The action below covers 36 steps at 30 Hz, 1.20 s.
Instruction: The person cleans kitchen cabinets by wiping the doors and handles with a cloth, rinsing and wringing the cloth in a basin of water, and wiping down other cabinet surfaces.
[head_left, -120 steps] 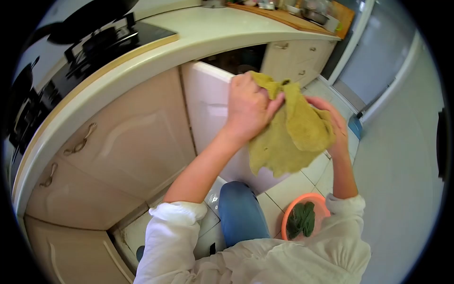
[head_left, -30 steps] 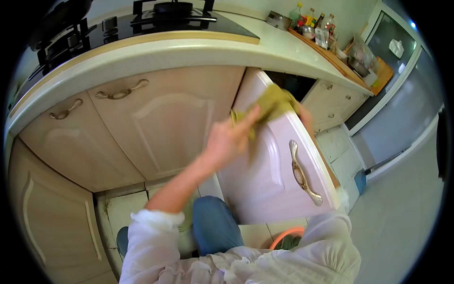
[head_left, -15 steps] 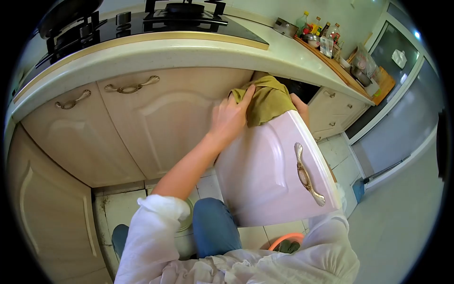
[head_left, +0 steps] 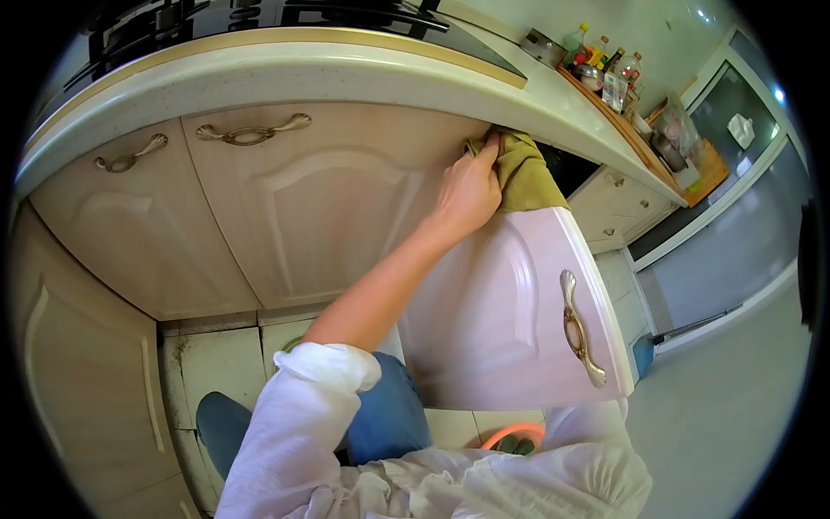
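Note:
My left hand [head_left: 471, 189] is closed on an olive-green cloth [head_left: 526, 177], its fingers pressing it near the hinge side of an open cabinet door's top edge. The cloth drapes over that edge and down the outer face of the door [head_left: 484, 303]. The door is pale, with a raised panel and an ornate metal handle [head_left: 577, 329]. My right arm, in a white sleeve [head_left: 588, 424], passes behind the door, so the right hand is hidden.
Overhead, the counter [head_left: 363, 73] carries a black gas stove [head_left: 346, 13], bottles [head_left: 631, 65] and a wooden board [head_left: 709, 169]. Closed cabinets [head_left: 337, 190] stand ahead. An orange basin [head_left: 523, 430] sits on the floor beside my knees. A glass door [head_left: 726, 242] is at the right.
My left hand has slid along the door's top edge toward the hinge side, bunching the cloth there. The right fingers, visible before at the door's far side, are now hidden. The view has shifted.

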Each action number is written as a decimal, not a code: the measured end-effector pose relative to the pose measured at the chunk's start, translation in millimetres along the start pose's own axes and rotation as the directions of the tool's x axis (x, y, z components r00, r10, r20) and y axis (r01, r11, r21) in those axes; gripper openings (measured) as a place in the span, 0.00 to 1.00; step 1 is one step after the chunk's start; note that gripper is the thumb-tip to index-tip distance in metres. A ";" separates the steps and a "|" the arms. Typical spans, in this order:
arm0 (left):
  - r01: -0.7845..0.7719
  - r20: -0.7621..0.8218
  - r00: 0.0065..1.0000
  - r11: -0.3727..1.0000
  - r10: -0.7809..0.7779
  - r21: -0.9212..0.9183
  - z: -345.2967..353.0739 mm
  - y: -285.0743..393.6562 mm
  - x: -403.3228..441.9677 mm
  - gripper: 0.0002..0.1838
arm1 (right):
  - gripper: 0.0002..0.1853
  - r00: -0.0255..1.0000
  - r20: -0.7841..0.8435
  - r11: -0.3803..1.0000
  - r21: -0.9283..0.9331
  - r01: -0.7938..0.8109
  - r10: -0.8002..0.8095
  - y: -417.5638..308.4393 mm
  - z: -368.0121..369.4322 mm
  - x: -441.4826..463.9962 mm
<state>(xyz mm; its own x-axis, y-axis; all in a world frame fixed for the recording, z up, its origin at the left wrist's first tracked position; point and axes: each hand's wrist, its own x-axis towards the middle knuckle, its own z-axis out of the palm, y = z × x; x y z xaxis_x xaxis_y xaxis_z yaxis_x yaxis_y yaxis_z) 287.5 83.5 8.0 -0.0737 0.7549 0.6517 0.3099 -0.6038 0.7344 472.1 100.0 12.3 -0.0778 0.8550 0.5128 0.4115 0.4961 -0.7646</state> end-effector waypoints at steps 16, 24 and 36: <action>-0.332 -0.019 0.939 0.919 0.344 0.214 15.6 -4.3 -15.5 0.35 | 0.11 0.985 0.011 0.976 0.135 -0.172 0.172 -9.2 -25.9 -9.4; -0.164 0.076 0.985 0.980 0.156 0.116 7.2 6.5 2.9 0.28 | 0.11 0.987 0.041 0.955 0.249 -0.159 0.154 -0.7 -16.4 -5.3; -0.269 0.295 0.929 0.955 0.223 0.125 -17.7 -9.6 14.9 0.22 | 0.13 0.996 0.047 0.899 0.429 -0.091 0.079 -10.2 7.9 3.0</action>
<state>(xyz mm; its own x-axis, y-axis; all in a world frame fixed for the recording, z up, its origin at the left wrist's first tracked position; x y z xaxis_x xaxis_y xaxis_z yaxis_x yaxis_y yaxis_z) 266.7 96.1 14.0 0.2800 0.6423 0.7135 0.4342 -0.7476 0.5026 460.4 98.7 18.5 -0.0879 0.8975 0.4321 -0.0123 0.4328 -0.9014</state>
